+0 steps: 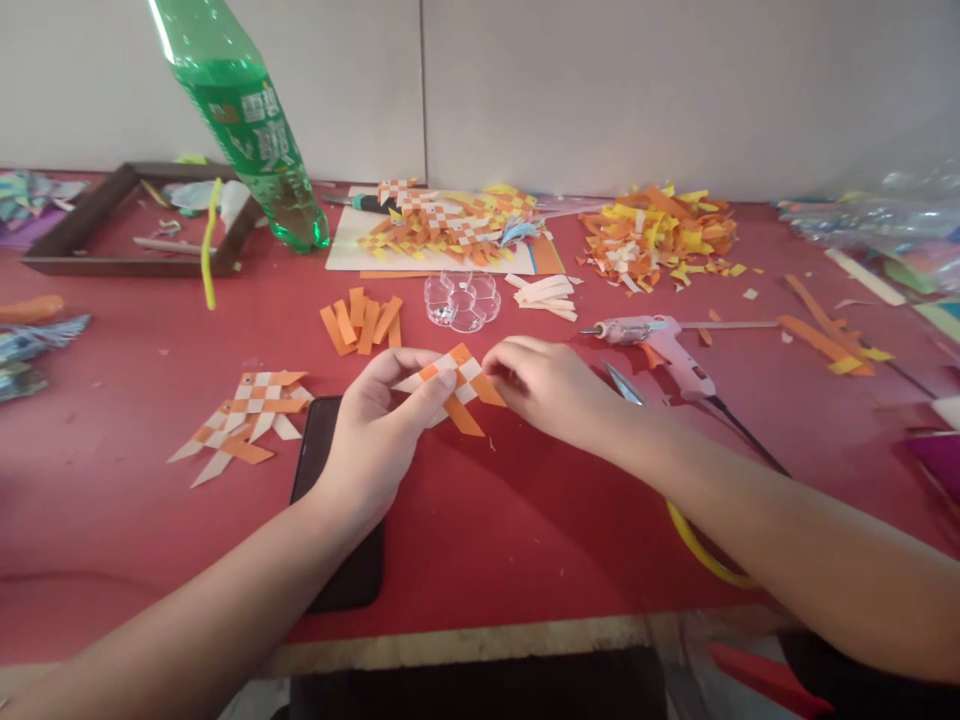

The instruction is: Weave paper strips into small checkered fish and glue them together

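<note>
My left hand (386, 420) is closed around a woven orange-and-white paper fish (466, 378), thumb pressed on its checkered front. Curled in a pinch, my right hand (544, 385) meets the fish's right edge; what its fingertips hold is hidden. To the left, more woven paper fish (259, 400) overlap on the red table. Under my left wrist lies a black phone (341, 580). Beyond my hands are short orange paper strips (364, 322), a clear flower-shaped tray (463, 300) with small bits inside, and pale paper strips (546, 293).
A pink glue gun (664, 345) and partly hidden scissors (705, 550) lie by my right arm. Behind stand a green bottle (259, 140), a dark frame (112, 265), a pile of woven pieces (457, 225) and a heap of paper scraps (660, 235). Plastic bags (885, 225) sit far right.
</note>
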`<action>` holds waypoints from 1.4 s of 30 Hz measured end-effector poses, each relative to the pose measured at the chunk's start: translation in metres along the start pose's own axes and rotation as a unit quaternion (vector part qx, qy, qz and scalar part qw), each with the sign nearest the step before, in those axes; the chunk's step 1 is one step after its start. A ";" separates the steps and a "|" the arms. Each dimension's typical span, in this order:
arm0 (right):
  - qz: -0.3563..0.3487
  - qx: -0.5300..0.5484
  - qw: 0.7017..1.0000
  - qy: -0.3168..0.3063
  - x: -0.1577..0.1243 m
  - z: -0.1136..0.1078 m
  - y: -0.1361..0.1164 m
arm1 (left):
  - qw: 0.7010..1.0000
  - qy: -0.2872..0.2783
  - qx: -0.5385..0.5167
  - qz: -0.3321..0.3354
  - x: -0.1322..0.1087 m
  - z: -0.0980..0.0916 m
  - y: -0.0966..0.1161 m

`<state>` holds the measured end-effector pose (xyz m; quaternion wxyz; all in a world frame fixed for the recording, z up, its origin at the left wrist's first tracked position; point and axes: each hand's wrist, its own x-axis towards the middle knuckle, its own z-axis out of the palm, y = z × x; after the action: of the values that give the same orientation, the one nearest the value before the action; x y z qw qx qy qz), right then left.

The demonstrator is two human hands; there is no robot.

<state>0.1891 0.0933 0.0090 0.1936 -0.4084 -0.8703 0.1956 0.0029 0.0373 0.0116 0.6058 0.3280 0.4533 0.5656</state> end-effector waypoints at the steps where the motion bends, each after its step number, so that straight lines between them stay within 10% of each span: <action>1: 0.009 0.007 1.000 0.016 -0.004 -0.004 -0.002 | 1.000 -0.005 0.008 -0.008 -0.001 0.000 0.000; 10: 0.090 0.148 0.968 0.183 -0.037 -0.012 -0.011 | 0.988 -0.067 0.109 -0.084 -0.004 0.000 -0.001; 23: 0.090 0.220 0.933 0.270 -0.046 -0.015 -0.006 | 0.887 -0.128 0.353 0.268 -0.010 0.000 0.003; 32: -0.031 0.103 0.971 0.214 -0.053 -0.011 -0.020 | 0.977 -0.066 0.203 0.019 -0.008 0.012 0.002; 42: -0.015 0.100 0.975 0.198 -0.046 -0.006 -0.021 | 0.971 -0.123 0.204 -0.002 -0.010 0.010 0.003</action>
<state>0.2062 0.0457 0.0160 0.4047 -0.4048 -0.7967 0.1939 0.0120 0.0286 0.0197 0.5784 0.5105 0.4816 0.4157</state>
